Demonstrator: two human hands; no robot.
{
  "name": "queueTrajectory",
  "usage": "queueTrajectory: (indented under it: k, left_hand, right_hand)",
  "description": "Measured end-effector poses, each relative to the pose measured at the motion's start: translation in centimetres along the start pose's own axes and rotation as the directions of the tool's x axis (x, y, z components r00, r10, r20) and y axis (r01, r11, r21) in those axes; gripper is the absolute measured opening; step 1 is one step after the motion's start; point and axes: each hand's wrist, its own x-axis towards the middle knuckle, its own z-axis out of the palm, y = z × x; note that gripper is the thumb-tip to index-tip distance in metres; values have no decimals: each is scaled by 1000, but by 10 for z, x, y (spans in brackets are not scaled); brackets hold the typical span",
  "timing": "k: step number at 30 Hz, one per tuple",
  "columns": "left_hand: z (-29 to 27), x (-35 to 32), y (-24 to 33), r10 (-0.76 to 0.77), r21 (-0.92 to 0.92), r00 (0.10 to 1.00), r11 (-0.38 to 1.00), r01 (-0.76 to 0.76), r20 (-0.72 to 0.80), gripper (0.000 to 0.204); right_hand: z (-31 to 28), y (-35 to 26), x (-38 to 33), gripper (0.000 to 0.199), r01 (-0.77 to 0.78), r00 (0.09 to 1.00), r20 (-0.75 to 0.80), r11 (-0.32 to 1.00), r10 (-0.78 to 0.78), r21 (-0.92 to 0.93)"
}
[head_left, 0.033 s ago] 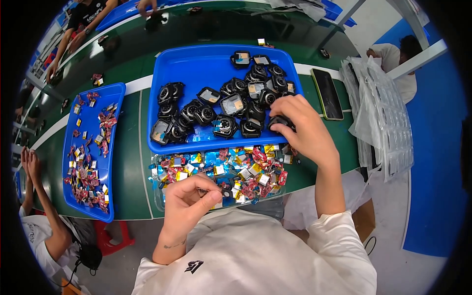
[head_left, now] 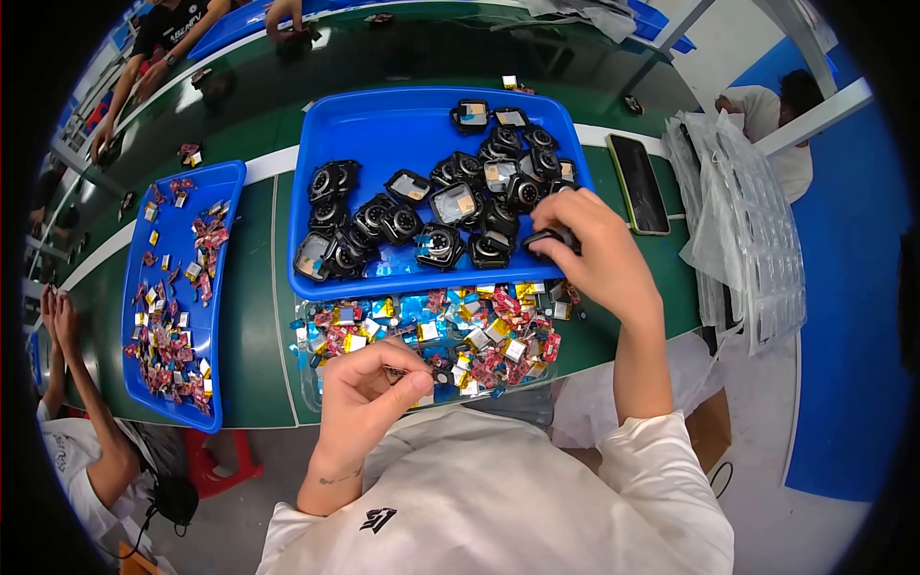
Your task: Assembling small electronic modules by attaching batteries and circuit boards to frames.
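Our right hand (head_left: 606, 257) grips a watch case (head_left: 554, 237); our left hand (head_left: 369, 391) pinches a small black part (head_left: 442, 376), its kind unclear. Batteries (head_left: 497, 330) already lie loose; many more cases (head_left: 438, 246) remain trayed.

Electronics workshop; long green bench (head_left: 254, 307); blue trays (head_left: 383, 125); heaped circuit parts (head_left: 505, 329); co-workers (head_left: 174, 29) nearby

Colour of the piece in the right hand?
The piece in the right hand looks black; best seen in the head view, the only one.

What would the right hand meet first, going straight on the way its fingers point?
Probably the black case just left of the black piece the right hand grips, though depth is unclear.
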Motion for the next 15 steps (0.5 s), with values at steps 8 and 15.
queueTrajectory:
  k: [8,15]
  left_hand:
    - [-2,0,1,27,-1,1000,1000,-27,-9,5]
    - [3,4,5,100,65,994,993,-97,-48,5]
  right_hand:
    - [4,1,-8,25,-265,910,-15,609,415,748]
    - [28,-16,-5,17,-160,739,-274,555,615,816]
